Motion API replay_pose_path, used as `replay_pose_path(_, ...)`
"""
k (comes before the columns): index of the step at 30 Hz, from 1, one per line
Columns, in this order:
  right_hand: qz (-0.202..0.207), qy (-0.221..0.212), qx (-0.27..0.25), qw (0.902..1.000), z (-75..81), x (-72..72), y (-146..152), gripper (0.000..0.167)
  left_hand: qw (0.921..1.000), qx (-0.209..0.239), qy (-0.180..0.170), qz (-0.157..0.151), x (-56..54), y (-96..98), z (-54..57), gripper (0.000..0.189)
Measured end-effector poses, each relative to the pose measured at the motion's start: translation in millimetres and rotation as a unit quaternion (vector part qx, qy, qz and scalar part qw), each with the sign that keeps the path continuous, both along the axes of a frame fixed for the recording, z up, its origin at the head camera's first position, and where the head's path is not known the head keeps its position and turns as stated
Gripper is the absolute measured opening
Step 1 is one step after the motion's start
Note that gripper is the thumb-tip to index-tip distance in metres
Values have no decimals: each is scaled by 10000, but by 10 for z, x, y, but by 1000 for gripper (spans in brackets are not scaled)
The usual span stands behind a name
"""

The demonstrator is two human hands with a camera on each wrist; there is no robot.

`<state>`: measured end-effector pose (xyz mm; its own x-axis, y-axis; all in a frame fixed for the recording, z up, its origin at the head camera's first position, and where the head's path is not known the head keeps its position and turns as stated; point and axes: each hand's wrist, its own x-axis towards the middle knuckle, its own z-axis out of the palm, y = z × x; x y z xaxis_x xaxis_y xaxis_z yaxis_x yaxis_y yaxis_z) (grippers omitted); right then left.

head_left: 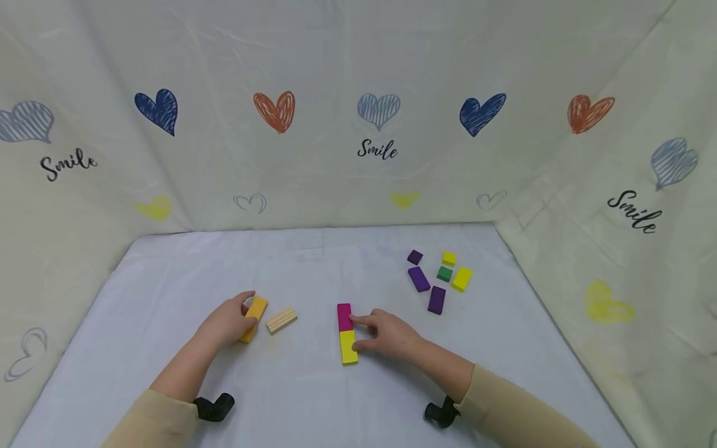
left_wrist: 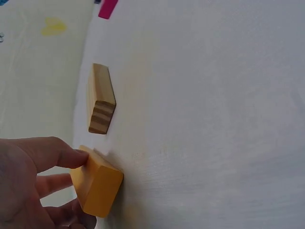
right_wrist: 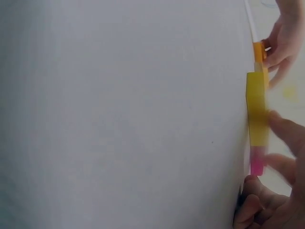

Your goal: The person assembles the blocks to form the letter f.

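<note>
My left hand (head_left: 225,321) grips an orange block (head_left: 258,308) between thumb and fingers at the left of the table. In the left wrist view the orange block (left_wrist: 102,191) has one end facing the camera. Just right of it lies a plain wooden block (head_left: 282,320) with striped grain. A pink block (head_left: 344,316) and a yellow block (head_left: 348,348) lie end to end in a line. From their right side my right hand (head_left: 392,336) touches them, index finger by the pink one, thumb at the yellow one. Its other fingers curl below, seen in the right wrist view.
At the back right lie loose blocks: purple ones (head_left: 437,300), yellow ones (head_left: 462,279) and a green one (head_left: 444,274). A white cloth (head_left: 291,398) covers the table. Heart-printed curtains (head_left: 325,168) enclose the back and sides.
</note>
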<state>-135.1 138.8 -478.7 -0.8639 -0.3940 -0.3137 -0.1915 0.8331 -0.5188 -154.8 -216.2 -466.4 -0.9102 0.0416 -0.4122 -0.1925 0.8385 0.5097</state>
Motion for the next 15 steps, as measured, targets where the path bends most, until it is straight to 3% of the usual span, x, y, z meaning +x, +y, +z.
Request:
replay_pose_path(7,-49,25,-4,10000,-20,24,14,65,9999,-59,46,-87,-11,26,-12,60)
replay_pose_path(15,-45,16,-52,10000,-14,14,7,64,9991,247,83,329,-22,-80,89,47)
